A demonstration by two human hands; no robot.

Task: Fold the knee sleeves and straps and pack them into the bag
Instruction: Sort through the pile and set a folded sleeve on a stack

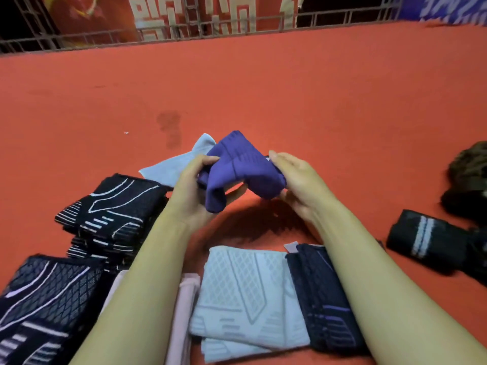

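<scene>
A purple knee sleeve (241, 168) is bent double in the air above the red floor. My left hand (193, 192) grips its left end and my right hand (297, 180) grips its right end. Under my arms lie a folded pale grey sleeve (245, 296), a dark navy sleeve (320, 299) beside it and a pink one (184, 312). Black sleeves with white lines are stacked at the left (113, 209) and lower left (44, 306). A light grey piece (171, 165) lies behind my left hand. No bag can be made out.
A rolled black strap with a grey stripe (427, 238) lies at the right, with a dark brown bundle (469, 177) behind it. The red floor (263, 88) stretches to a metal fence (184, 35) hung with banners at the back.
</scene>
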